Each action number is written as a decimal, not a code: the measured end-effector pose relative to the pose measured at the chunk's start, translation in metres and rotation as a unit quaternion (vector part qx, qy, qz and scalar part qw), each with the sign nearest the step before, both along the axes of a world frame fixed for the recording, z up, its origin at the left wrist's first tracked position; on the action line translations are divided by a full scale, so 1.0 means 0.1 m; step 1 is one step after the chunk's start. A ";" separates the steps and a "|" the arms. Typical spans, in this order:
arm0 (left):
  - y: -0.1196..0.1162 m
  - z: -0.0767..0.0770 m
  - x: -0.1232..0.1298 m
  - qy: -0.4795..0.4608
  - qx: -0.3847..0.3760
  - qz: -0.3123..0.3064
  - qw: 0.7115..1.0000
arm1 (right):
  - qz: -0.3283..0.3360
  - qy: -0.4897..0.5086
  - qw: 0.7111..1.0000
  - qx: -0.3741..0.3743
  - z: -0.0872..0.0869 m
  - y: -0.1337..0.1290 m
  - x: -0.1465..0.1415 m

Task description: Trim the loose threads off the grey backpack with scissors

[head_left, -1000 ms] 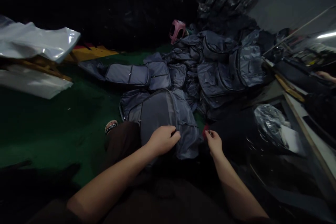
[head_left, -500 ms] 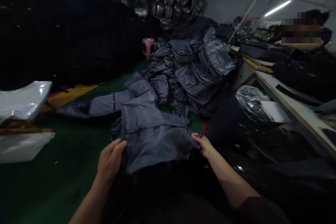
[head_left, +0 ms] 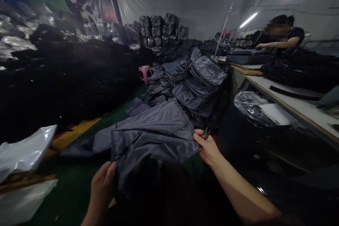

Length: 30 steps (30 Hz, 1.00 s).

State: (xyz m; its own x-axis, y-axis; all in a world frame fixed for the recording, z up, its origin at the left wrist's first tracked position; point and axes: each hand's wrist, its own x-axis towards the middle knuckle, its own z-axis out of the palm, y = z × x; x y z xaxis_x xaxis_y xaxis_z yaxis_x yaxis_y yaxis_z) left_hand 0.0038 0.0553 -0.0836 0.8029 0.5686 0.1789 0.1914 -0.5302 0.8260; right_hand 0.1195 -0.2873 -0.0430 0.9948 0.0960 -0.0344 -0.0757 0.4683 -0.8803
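A dark grey-blue fabric piece [head_left: 156,134] is stretched between my two hands, with folds across its middle. My left hand [head_left: 103,180] pinches its left edge between thumb and fingers. At the right edge, my right hand [head_left: 208,145] grips the cloth, and small thread snips [head_left: 205,133] stick up from the same hand. Beyond the cloth lies a heap of dark grey bags [head_left: 196,84]. Another grey fabric piece [head_left: 102,139] lies to the left, partly hidden behind the held cloth.
On the right is a long worktable [head_left: 286,99] with dark bags, where a person [head_left: 293,37] leans over. A plastic-lined bin [head_left: 247,107] stands beside it. A pink stool [head_left: 145,73] is behind the heap; white sheeting [head_left: 29,152] lies at left.
The view has tilted up, showing more wall. The held fabric has risen and spread, now covering part of the heap, and my left hand is lower and further left in the view.
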 end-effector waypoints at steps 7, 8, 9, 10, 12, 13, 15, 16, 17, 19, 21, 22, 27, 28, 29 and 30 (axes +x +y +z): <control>-0.14 -0.83 -0.43 0.282 0.033 -0.194 0.939 | 0.193 -0.075 0.961 -0.186 0.00 0.13 -0.44; -0.20 -0.76 -0.47 0.283 0.022 -0.191 0.940 | 0.240 -0.092 0.941 -0.222 0.01 0.18 -0.54; -0.28 -0.62 -0.50 0.258 0.008 -0.161 0.953 | 0.274 -0.111 0.922 -0.252 0.02 0.24 -0.64; -0.38 -0.45 -0.52 0.221 -0.016 -0.117 0.968 | 0.290 -0.134 0.906 -0.277 0.02 0.31 -0.73; -0.60 -0.05 -0.52 0.118 -0.124 -0.102 0.980 | 0.296 -0.193 0.880 -0.318 0.01 0.46 -0.89; -0.72 0.14 -0.52 0.075 -0.191 -0.118 0.972 | 0.296 -0.222 0.868 -0.330 0.00 0.54 -0.95; -0.92 0.40 -0.51 0.030 -0.248 -0.130 0.959 | 0.302 -0.270 0.851 -0.335 -0.03 0.68 -1.07; -0.99 0.47 -0.51 0.027 -0.253 -0.124 0.959 | 0.311 -0.291 0.841 -0.333 -0.04 0.73 -1.12; -1.04 0.50 -0.51 0.030 -0.248 -0.110 0.962 | 0.326 -0.310 0.829 -0.332 -0.04 0.77 -1.15; -1.08 0.47 -0.53 0.038 -0.244 -0.072 0.966 | 0.354 -0.342 0.806 -0.329 0.01 0.81 -1.17; -1.06 0.40 -0.57 0.044 -0.274 -0.066 0.958 | 0.352 -0.357 0.802 -0.325 0.13 0.82 -1.11; -1.05 0.37 -0.59 0.052 -0.300 -0.085 0.949 | 0.329 -0.358 0.811 -0.324 0.20 0.82 -1.05; -1.02 0.34 -0.72 0.080 -0.345 -0.157 0.922 | 0.186 -0.329 0.857 -0.351 0.21 1.04 -0.63; -1.03 0.34 -0.75 0.079 -0.363 -0.139 0.918 | 0.194 -0.308 0.860 -0.358 0.10 1.10 -0.58; -1.03 0.33 -0.77 0.078 -0.401 -0.117 0.905 | 0.221 -0.275 0.860 -0.368 -0.03 1.16 -0.56; -1.02 0.31 -0.80 0.076 -0.451 -0.095 0.884 | 0.256 -0.230 0.861 -0.375 -0.18 1.20 -0.57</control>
